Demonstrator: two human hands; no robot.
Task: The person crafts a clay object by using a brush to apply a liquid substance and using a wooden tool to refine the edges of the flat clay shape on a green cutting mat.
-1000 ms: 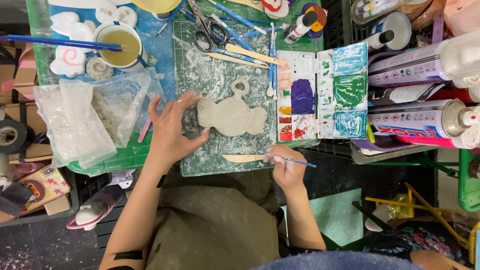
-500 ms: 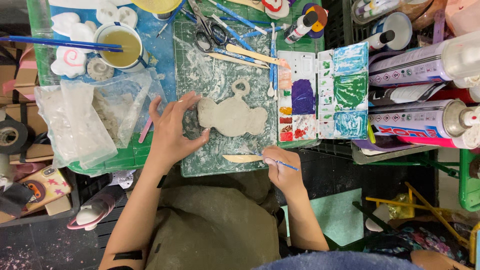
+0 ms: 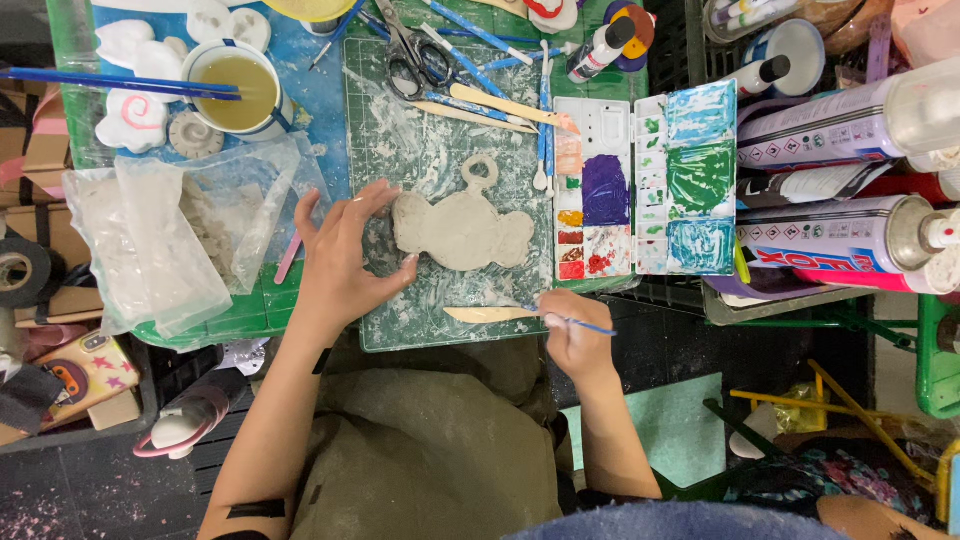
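Two hands: left hand (image 3: 345, 255) open against clay figure (image 3: 463, 228), right hand (image 3: 572, 330) pinching brush (image 3: 580, 324)

Left hand (image 3: 345, 262) touches clay figure (image 3: 462, 228); right hand (image 3: 575, 335) holds brush (image 3: 585, 324).

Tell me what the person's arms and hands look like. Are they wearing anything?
Both arms are bare, with no sleeves or gloves. The left hand and right hand show no rings I can make out. A dark band or marking crosses the left upper arm.
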